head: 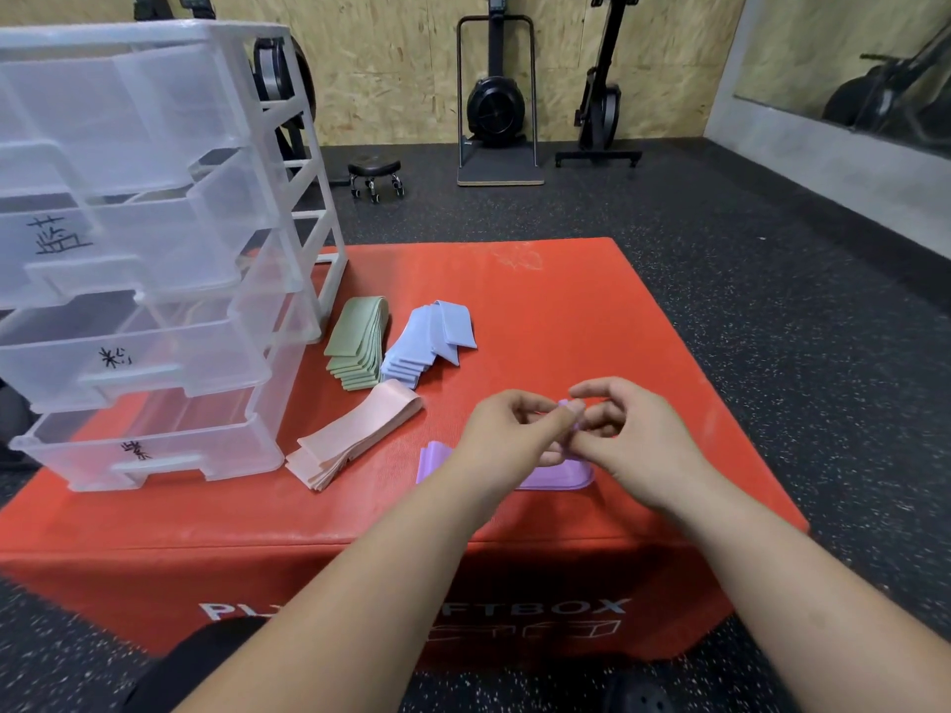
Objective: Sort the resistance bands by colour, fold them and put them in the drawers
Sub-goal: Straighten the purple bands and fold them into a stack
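From the head camera, both hands meet over the middle of a red box [540, 311]. The left hand [507, 429] has its fingers curled in, thumb and fingertips pinching a small purple band [570, 411]. The right hand [625, 429] faces it, fingers bent and close together, nipping the same band from the other side, so the two hands almost touch. Just beneath them, partly hidden, more purple bands [553, 476] lie flat on the box.

To the left of the left hand lies a pile of pink bands [350, 440]. Beyond that, farther from the hands, a stack of green bands [357, 342] sits just beside a fanned stack of blue bands [429, 339]. Farthest left stands a clear plastic drawer unit [154, 249]; its drawers are pulled partly out, and three carry handwritten labels.
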`<state>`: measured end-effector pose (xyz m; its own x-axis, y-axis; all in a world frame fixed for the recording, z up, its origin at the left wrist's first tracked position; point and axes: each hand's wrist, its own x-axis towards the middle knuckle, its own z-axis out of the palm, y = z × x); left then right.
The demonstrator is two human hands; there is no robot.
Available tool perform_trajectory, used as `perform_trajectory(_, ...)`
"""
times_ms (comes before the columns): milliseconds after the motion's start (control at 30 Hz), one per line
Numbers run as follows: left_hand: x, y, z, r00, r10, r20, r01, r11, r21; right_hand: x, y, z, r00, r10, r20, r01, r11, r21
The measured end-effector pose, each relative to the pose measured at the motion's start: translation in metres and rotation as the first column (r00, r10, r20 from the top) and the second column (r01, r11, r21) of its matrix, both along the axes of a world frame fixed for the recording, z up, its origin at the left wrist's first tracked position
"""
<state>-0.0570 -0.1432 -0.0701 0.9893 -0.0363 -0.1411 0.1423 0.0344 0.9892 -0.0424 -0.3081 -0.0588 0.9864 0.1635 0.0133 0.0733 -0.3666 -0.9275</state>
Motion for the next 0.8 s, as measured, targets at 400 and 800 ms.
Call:
perform_trajectory(400,0.009,0.009,-0.001,0.999,0.030,-0.030,-0.025,0.988,0.154,0.010,-0.024,-0.002,0.967,0.248,0.055,-0.227,0.941,-0.251)
perform_trajectory(800,0.006,0.008,-0.001,0.998,-0.014,-0.061,0.018,0.997,0.075,0.006,-0.008,-0.016,0.957,0.098,0.272,-0.022,0.963,-0.269)
